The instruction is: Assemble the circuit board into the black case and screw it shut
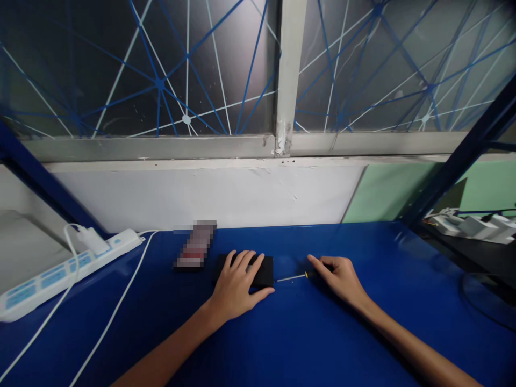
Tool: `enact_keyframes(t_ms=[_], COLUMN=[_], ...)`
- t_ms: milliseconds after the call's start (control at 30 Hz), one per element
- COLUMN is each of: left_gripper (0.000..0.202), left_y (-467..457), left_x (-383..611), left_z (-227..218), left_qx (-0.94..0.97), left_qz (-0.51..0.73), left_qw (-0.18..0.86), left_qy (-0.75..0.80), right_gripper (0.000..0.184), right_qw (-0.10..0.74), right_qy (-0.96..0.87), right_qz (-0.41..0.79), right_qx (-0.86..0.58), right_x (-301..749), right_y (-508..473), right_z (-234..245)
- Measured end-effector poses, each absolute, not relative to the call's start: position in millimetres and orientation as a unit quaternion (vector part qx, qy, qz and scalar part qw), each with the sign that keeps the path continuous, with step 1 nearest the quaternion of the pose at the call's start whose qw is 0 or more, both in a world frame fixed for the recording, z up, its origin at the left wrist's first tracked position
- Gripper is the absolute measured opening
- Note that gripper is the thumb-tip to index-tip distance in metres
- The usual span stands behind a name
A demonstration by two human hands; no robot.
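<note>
A flat black rectangular box [265, 273] lies on the blue table, partly covered by my left hand [237, 282]. The fingers of that hand reach over its top, and the thumb sits along its near edge, holding it in place. My right hand [341, 277] is closed around the dark handle of a screwdriver [291, 278] with a yellow band. Its thin metal shaft points left, with the tip close to the box's right side. Whether the tip touches the box, I cannot tell.
A pixelated flat object [196, 247] lies left of the box. At the left edge stands a white power strip [68, 274] with a plugged-in charger [93, 240] and white cables. Blue frame posts flank the table [306, 338]; behind it is a white wall panel [226, 196].
</note>
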State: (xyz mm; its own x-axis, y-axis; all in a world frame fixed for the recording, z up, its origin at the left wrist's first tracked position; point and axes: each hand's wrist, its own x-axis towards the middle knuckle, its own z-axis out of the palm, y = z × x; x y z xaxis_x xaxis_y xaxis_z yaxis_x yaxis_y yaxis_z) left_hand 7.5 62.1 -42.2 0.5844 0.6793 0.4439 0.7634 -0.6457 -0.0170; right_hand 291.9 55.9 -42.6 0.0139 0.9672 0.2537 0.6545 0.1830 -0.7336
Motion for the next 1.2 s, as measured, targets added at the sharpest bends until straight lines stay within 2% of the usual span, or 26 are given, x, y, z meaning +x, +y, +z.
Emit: enact_keyframes(t_ms=[367, 500, 700, 833, 900, 1067, 1200], left_gripper=[0.067, 0.067, 0.066, 0.066, 0.065, 0.066, 0.066], left_y=[61.6, 61.4, 61.2, 60.9, 60.7, 60.7, 60.9], left_x=[8.7, 8.1, 8.2, 8.2, 8.4, 8.9, 8.6], left_z=[-41.9, -42.0, -41.8, -41.2, -40.8, -39.5, -40.0], left_qx=[-0.884, -0.884, -0.885, -0.885, -0.885, -0.885, -0.884], left_qz=[-0.194, -0.194, -0.195, -0.197, -0.198, -0.193, -0.197], left_qw=[0.099, 0.100, 0.097, 0.096, 0.098, 0.103, 0.103], left_qy=[-0.413, -0.413, -0.412, -0.411, -0.410, -0.411, -0.411], right_gripper=[0.057, 0.056, 0.029, 0.033, 0.035, 0.037, 0.045], right_qw=[0.383, 0.359, 0.297, 0.266, 0.267, 0.246, 0.251], right_qy=[-0.666, -0.683, -0.732, -0.696, -0.679, -0.700, -0.759], right_qz=[0.206, 0.217, 0.342, 0.475, 0.503, 0.479, 0.368], right_qx=[-0.607, -0.598, -0.510, -0.468, -0.462, -0.469, -0.475], right_x=[290.4, 292.4, 308.0, 317.1, 318.7, 318.9, 316.2], right_y=[55.1, 54.9, 54.3, 54.8, 55.4, 56.3, 54.8], right_z=[-43.1, -37.0, -21.1, -20.4, -21.4, -20.3, -19.8])
